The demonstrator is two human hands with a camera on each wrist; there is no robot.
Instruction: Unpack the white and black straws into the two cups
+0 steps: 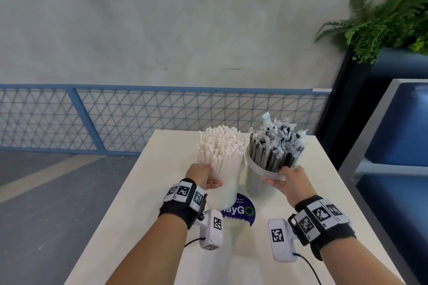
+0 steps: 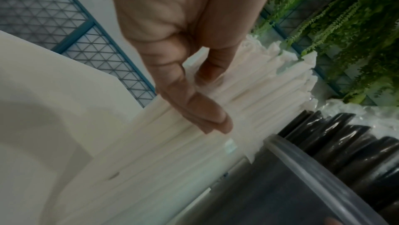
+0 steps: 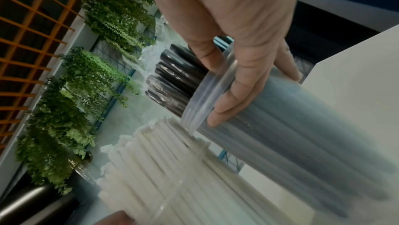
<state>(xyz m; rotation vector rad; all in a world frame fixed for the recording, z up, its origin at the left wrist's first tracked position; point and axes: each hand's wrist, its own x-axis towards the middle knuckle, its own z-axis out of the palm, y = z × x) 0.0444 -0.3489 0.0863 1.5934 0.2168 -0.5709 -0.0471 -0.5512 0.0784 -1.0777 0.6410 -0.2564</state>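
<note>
Two clear cups stand side by side on the white table (image 1: 159, 192). The left cup (image 1: 228, 190) is packed with white straws (image 1: 222, 148) (image 2: 270, 90) (image 3: 159, 162). My left hand (image 1: 203, 177) (image 2: 205, 102) wraps it at the rim, fingers lying along the straws and thumb on the near wall. The right cup (image 1: 259, 183) (image 3: 302, 126) holds black straws (image 1: 275, 148) (image 2: 345, 145) (image 3: 172, 78) in clear wrappers. My right hand (image 1: 286, 179) (image 3: 226, 85) grips its rim, thumb inside and fingers outside. The right wrist view is blurred around this cup.
A round blue sticker (image 1: 242, 211) lies on the table just in front of the cups. A blue mesh fence (image 1: 115, 118) runs behind the table's far edge. A dark planter with ferns (image 1: 382, 23) and a blue bench (image 1: 398, 146) stand to the right.
</note>
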